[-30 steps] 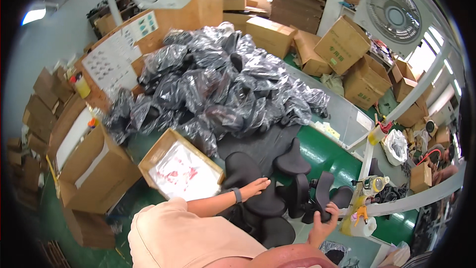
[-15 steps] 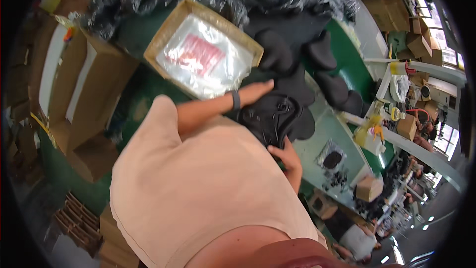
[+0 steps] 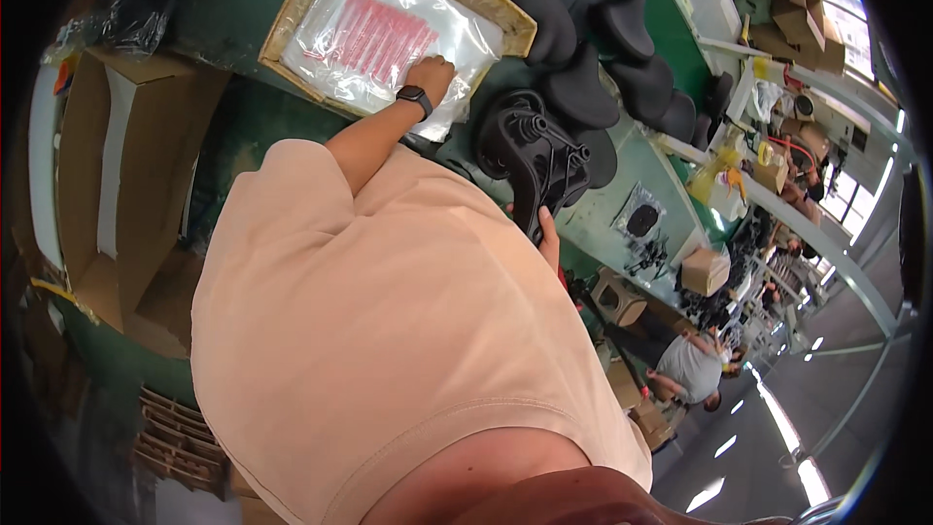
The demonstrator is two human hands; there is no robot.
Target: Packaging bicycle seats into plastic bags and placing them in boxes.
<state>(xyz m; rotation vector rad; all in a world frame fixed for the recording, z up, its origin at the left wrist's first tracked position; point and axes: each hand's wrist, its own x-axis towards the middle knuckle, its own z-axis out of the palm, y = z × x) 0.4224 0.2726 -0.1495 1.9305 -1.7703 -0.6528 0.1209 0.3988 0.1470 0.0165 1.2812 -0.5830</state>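
Observation:
A black bicycle saddle point(image 3: 536, 151) is turned underside up in front of me, with its springs and rails showing. My right hand point(image 3: 548, 233) grips its narrow nose, the thumb along one side. Beyond the saddle's left side, my left hand point(image 3: 433, 76), with a dark watch on the wrist, has its fingers closed over the edge of clear plastic bags point(image 3: 374, 39) with red print. The bags lie stacked in a shallow cardboard box point(image 3: 284, 51). What is between the left fingertips is partly hidden by the hand.
Several more black saddles point(image 3: 583, 87) lie on the bench beyond. A small clear packet point(image 3: 641, 219) with black parts rests on the bench at right. An open tall carton point(image 3: 160, 151) stands at left. A person point(image 3: 690, 365) works farther right.
My left hand has left the saddle and moved left onto the plastic bags. The saddle now stands tilted up by its nose in my right hand, springs more visible. The view has shifted.

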